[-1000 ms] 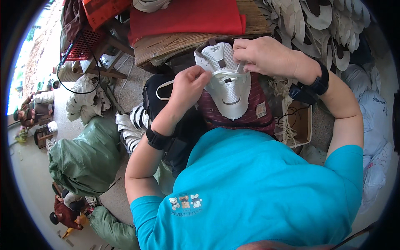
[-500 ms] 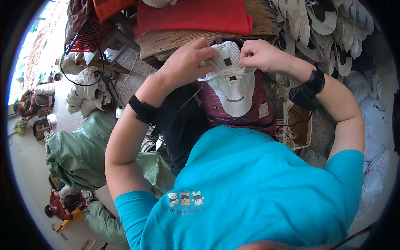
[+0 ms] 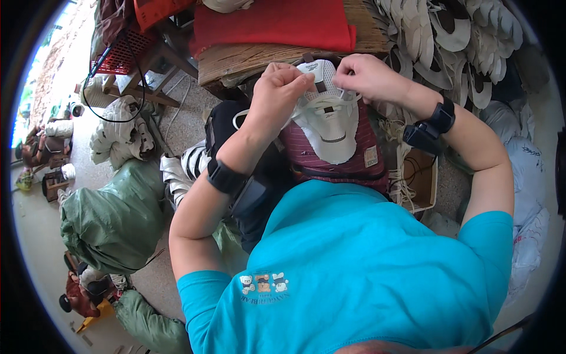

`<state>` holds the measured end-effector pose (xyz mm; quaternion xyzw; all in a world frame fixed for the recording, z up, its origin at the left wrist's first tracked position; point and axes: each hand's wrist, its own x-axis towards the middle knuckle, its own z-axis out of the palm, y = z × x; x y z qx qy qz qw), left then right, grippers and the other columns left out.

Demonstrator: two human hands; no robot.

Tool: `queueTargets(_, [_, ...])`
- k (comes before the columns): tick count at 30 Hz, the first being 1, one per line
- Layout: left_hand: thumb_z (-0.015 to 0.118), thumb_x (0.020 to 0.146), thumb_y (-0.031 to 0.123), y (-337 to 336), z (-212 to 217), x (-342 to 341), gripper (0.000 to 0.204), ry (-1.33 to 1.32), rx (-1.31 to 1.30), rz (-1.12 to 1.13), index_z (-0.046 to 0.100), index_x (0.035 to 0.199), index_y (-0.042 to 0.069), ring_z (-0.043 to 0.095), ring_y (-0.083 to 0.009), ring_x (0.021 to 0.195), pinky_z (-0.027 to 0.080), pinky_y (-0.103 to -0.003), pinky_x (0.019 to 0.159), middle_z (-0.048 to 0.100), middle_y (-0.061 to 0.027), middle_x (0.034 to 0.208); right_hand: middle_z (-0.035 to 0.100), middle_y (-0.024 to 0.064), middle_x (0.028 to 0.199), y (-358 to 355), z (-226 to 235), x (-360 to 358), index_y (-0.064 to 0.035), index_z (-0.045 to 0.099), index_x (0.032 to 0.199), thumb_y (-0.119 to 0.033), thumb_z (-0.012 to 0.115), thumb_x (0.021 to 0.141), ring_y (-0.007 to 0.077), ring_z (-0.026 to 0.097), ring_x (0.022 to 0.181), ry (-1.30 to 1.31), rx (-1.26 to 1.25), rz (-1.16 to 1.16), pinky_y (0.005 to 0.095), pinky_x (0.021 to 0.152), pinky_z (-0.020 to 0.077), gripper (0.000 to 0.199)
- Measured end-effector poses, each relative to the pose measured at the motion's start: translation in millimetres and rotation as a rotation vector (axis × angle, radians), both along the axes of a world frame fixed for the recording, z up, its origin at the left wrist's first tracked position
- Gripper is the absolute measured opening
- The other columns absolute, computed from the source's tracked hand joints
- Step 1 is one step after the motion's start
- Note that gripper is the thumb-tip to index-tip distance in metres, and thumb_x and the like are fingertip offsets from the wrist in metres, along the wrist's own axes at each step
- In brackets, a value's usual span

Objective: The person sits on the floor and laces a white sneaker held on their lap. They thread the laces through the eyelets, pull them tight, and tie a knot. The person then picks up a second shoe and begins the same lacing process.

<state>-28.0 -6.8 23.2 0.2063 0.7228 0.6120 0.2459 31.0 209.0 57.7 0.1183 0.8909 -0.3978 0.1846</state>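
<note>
A white shoe upper (image 3: 333,138) with a perforated tongue lies over maroon striped cloth on my lap, toe end toward me. A pale shoelace (image 3: 303,110) crosses its throat, and a loop of lace shows left of my left wrist. My left hand (image 3: 277,91) is closed in a pinch over the upper's left side, seemingly on the lace; its fingertips are beside the tongue. At the opposite eyelet edge my right hand (image 3: 362,76) is also pinched, fingertips just above the upper. What lies between the right fingers is hidden.
Ahead stands a wooden bench (image 3: 236,64) with red cloth (image 3: 274,26). Many pale shoe uppers (image 3: 448,35) hang at the right. A box with laces (image 3: 421,183) sits right of my lap. Green sacks (image 3: 112,218) lie at left; other people (image 3: 82,292) are farther off.
My left hand has turned and moved right, its fingertips now nearer the right hand across the tongue. A lace loop has appeared left of the wrist. My right hand has shifted slightly left.
</note>
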Motion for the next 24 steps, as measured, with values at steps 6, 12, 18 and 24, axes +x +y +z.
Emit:
queueTargets(6, [0.06, 0.102, 0.023, -10, 68, 7, 0.024, -0.086, 0.53, -0.191, 0.069, 0.1, 0.001, 0.056, -0.009, 0.083, 0.045, -0.023, 0.077, 0.062, -0.0003, 0.087, 0.066, 0.0031, 0.081, 15, -14, -18, -0.0028, 0.071, 0.084, -0.026, 0.068, 0.089, 0.0076, 0.056, 0.06, 0.005, 0.145, 0.415, 0.0259, 0.054, 0.0451, 0.024])
queueTargets(12, [0.053, 0.105, 0.025, -20, 12, 6, 0.025, -0.36, 0.396, 0.133, 0.062, 0.1, 0.002, 0.037, -0.0019, 0.057, 0.027, -0.019, 0.05, 0.049, 0.0055, 0.071, 0.065, -0.001, 0.087, -3, 31, -17, -0.0065, 0.071, 0.091, -0.017, 0.063, 0.095, 0.0036, 0.048, 0.056, 0.108, -0.765, 0.01, 0.0242, 0.05, 0.04, 0.014])
queueTargets(18, [0.058, 0.102, 0.027, -18, 10, 26, 0.031, -0.503, 0.241, 0.072, 0.061, 0.116, 0.0, 0.032, -0.0014, 0.057, 0.023, -0.02, 0.049, 0.043, 0.0085, 0.074, 0.063, 0.0129, 0.091, -6, -13, -10, -0.0027, 0.06, 0.1, -0.008, 0.06, 0.091, 0.0312, 0.065, 0.081, 0.722, 0.237, 0.447, 0.0378, 0.07, 0.0522, 0.01])
queueTargets(24, [0.059, 0.102, 0.025, -12, 15, 33, 0.042, -0.499, 0.162, -0.015, 0.056, 0.131, -0.005, 0.031, -0.0006, 0.059, 0.023, -0.02, 0.051, 0.043, 0.0097, 0.074, 0.061, 0.0146, 0.093, -21, -8, 7, -0.0031, 0.059, 0.094, -0.008, 0.059, 0.084, 0.0319, 0.065, 0.086, 0.774, 0.566, 0.499, 0.0411, 0.073, 0.0549, 0.01])
